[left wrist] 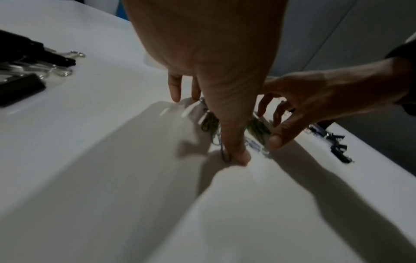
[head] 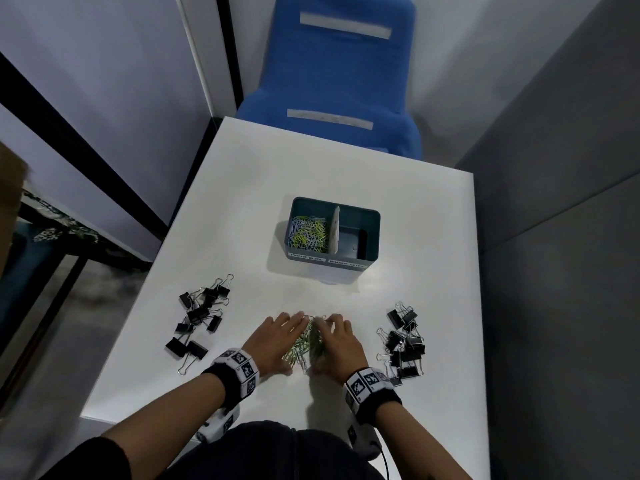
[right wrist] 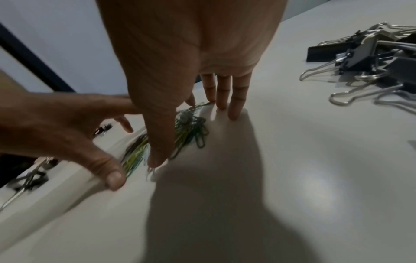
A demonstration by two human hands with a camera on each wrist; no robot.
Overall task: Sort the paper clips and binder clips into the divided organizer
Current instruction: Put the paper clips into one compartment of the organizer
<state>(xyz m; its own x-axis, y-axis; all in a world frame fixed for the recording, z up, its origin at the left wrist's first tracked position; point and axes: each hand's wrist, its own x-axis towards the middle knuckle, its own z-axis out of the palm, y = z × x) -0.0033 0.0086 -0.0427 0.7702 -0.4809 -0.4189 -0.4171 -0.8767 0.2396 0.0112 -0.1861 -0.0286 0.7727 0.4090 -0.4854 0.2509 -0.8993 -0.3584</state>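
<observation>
Organizer (head: pixel 374 237): paper clips (head: pixel 309 233) left compartment

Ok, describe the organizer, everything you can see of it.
The organizer is a dark teal rectangular bin, plastic by its look, standing upright mid-table, beyond both hands and touched by neither. A pale divider splits it in two. The left compartment holds paper clips, green, yellow and white; the right looks empty. Two white labels on the near wall read PAPER CLIPS and BINDER CLIPS.
</observation>
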